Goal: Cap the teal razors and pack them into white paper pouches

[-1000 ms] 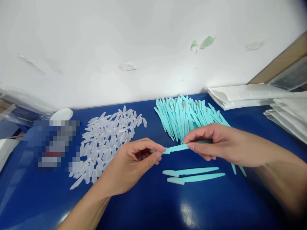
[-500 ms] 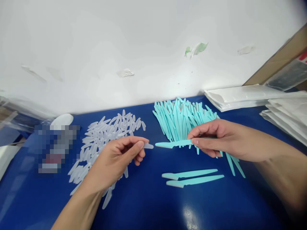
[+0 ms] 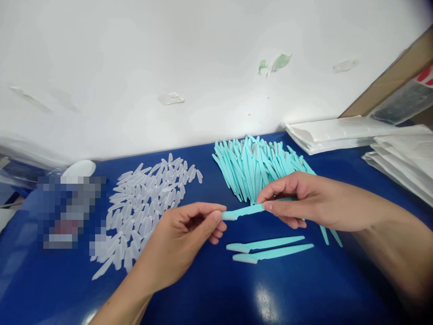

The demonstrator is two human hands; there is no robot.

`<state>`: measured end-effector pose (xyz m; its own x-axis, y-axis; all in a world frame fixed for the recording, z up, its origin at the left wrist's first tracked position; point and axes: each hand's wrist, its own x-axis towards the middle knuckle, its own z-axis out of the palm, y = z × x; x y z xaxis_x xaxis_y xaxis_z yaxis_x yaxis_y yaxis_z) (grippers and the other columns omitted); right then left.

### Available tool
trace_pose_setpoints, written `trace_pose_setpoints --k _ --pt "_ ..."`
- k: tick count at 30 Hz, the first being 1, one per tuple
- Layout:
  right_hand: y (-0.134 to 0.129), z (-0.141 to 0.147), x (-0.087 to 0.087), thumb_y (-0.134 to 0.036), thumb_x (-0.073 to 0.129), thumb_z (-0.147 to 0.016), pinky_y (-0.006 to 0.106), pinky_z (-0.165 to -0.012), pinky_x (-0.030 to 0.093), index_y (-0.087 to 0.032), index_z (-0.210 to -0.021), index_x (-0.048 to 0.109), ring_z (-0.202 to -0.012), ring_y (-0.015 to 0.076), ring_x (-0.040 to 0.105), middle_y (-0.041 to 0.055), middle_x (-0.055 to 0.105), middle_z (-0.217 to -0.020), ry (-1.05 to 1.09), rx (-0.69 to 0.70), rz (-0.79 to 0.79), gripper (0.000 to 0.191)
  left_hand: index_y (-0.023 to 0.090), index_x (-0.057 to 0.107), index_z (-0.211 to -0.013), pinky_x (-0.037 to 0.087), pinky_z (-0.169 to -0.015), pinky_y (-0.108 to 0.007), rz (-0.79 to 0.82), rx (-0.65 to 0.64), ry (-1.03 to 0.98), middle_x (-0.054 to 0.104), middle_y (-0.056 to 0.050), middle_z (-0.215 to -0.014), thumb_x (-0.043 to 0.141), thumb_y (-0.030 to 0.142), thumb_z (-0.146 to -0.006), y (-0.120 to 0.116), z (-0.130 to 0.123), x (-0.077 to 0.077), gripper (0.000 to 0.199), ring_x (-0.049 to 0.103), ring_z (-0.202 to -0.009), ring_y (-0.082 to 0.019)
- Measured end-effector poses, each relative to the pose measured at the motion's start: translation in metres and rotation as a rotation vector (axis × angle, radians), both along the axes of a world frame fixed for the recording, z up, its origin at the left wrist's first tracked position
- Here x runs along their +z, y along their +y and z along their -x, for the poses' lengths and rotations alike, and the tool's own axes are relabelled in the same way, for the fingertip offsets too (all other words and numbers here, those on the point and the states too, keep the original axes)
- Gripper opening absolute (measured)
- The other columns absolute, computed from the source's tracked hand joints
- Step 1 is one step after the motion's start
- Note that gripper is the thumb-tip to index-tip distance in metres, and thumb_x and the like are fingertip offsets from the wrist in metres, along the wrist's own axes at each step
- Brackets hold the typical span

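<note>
My right hand [image 3: 282, 201] pinches a turquoise eyebrow razor [image 3: 246, 211] by its handle, blade end pointing left. The fingers of my left hand [image 3: 206, 221] are closed at that blade end, on a small translucent blade cap largely hidden by thumb and forefinger. How far the cap covers the blade I cannot tell. Below, two more turquoise razors [image 3: 274, 254] lie side by side on the blue table. Loose translucent caps [image 3: 145, 198] spread in a heap left of my left hand. Behind my right hand is a big pile of turquoise razors [image 3: 250, 167].
A white wall [image 3: 203, 54] rises behind the blue table [image 3: 203, 289]. White plastic packets [image 3: 338, 133] are stacked at the right, near a cardboard panel [image 3: 382, 76]. A white round object [image 3: 79, 169] sits at the far left beside a blurred-out item.
My left hand has moved right with the cap, closing the gap to the razor's blade end. My right hand has shifted slightly left with the razor.
</note>
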<state>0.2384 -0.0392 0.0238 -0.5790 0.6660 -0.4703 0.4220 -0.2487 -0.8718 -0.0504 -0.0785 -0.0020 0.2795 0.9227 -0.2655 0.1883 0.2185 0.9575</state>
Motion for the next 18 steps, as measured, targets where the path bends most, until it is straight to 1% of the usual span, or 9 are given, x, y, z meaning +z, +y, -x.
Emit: trace_pose_setpoints --k 4,6,8,11,13,16,18 --pt "-0.001 0.003 0.001 -0.048 0.070 -0.095 0.025 -0.054 0.039 -0.021 -0.098 0.075 -0.058 0.0117 0.049 -0.0029 0.058 -0.064 -0.045 0.021 -0.014 0.027 0.024 0.083 -0.110 0.062 -0.068 -0.024 0.021 -0.054 0.038 0.079 -0.003 -0.083 0.073 0.044 -0.099 -0.005 -0.005 -0.003 0.025 0.070 -0.071 -0.014" --pt "-0.002 0.002 0.002 -0.049 0.070 -0.095 0.026 -0.053 0.038 -0.022 -0.098 0.077 -0.060 0.0128 0.050 -0.0017 0.059 -0.068 -0.097 0.043 -0.025 0.028 0.025 0.082 -0.114 0.059 -0.068 -0.024 0.004 -0.123 0.107 0.079 -0.002 -0.085 0.071 0.045 -0.100 -0.006 -0.003 -0.002 0.027 0.070 -0.074 -0.015" --pt "-0.005 0.001 0.005 -0.048 0.069 -0.095 0.027 -0.054 0.037 -0.023 -0.090 0.076 -0.062 0.0132 0.049 -0.0008 0.060 -0.072 -0.160 0.095 -0.089 0.027 0.027 0.082 -0.113 0.054 -0.064 -0.024 -0.044 -0.198 0.213 0.078 0.000 -0.085 0.069 0.045 -0.101 -0.006 -0.001 0.000 0.025 0.068 -0.074 -0.015" --pt "-0.010 -0.004 0.009 -0.046 0.067 -0.097 0.029 -0.059 0.039 -0.022 -0.072 0.070 -0.065 0.0133 0.050 -0.0007 0.063 -0.075 -0.251 0.153 -0.286 0.034 0.027 0.082 -0.103 0.047 -0.060 -0.025 -0.160 -0.251 0.357 0.075 0.002 -0.081 0.065 0.041 -0.103 -0.006 -0.006 0.002 0.021 0.063 -0.069 -0.015" --pt "-0.011 -0.010 0.011 -0.049 0.067 -0.097 0.030 -0.058 0.039 -0.023 -0.070 0.069 -0.064 0.0137 0.049 -0.0011 0.062 -0.071 -0.318 0.094 -0.402 0.037 0.028 0.081 -0.104 0.047 -0.064 -0.027 -0.251 -0.262 0.409 0.076 0.003 -0.087 0.062 0.035 -0.105 -0.008 -0.012 0.000 0.020 0.065 -0.072 -0.014" --pt "-0.006 -0.023 0.011 -0.056 0.068 -0.095 0.031 -0.053 0.035 -0.023 -0.075 0.074 -0.058 0.0137 0.046 -0.0009 0.058 -0.064 -0.441 -0.135 -0.537 0.039 0.029 0.080 -0.106 0.050 -0.078 -0.031 -0.386 -0.289 0.468 0.077 0.001 -0.100 0.060 0.028 -0.106 -0.013 -0.019 -0.008 0.020 0.070 -0.088 -0.017" --pt "-0.001 -0.029 0.010 -0.059 0.068 -0.093 0.032 -0.053 0.035 -0.023 -0.078 0.078 -0.055 0.0141 0.047 -0.0002 0.060 -0.060 -0.533 -0.275 -0.608 0.040 0.026 0.080 -0.104 0.050 -0.086 -0.037 -0.488 -0.310 0.505 0.077 -0.001 -0.104 0.061 0.024 -0.105 -0.015 -0.021 -0.013 0.019 0.071 -0.093 -0.020"
